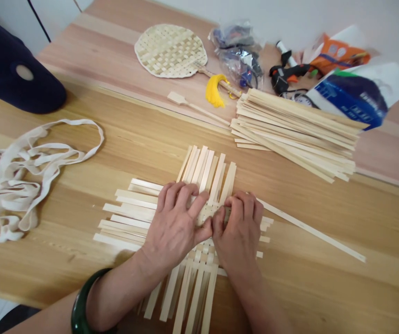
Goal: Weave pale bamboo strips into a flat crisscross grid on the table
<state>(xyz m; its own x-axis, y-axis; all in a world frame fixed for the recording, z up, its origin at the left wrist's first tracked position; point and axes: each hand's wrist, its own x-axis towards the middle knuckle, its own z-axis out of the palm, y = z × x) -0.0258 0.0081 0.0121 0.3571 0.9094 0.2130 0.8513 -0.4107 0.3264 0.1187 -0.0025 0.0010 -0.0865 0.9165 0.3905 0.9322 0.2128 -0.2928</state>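
Weave: bamboo strips (129, 213) crossed flat, mid-table on wooden table (324, 283).
Left hand (174, 227): fingers (185, 195) spread, pressing strips down.
Right hand (237, 232): fingers (244, 204) curled onto strips; pinch unclear.
Handling: light, stiff, slippery; hold at crossings.

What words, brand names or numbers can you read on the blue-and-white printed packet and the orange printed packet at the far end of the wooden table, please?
Nothing can be quoted: the white characters on the blue-and-white printed packet are too blurred to read, and the markings on the orange printed packet are too small to read.
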